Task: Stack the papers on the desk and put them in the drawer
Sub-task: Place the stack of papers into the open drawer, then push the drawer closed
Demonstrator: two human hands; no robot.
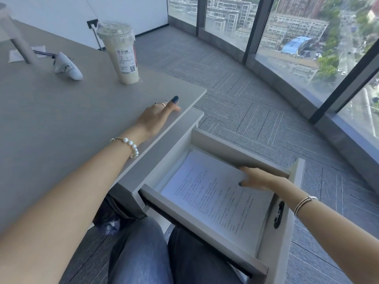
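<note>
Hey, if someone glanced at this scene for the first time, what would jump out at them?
Probably the open drawer at lower right, with printed papers lying flat inside under the right hand. Next, the tall iced drink cup near the desk's far edge, and the left hand resting on the desk corner.

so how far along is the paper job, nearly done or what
Nearly done. The papers lie stacked inside the open drawer. The right hand rests on their far edge, seemingly settling them; the left hand lies flat on the desk. Left: letting go, probably closing the drawer.

Printed papers (pixel 213 193) flat in open drawer (pixel 205 226)
</note>
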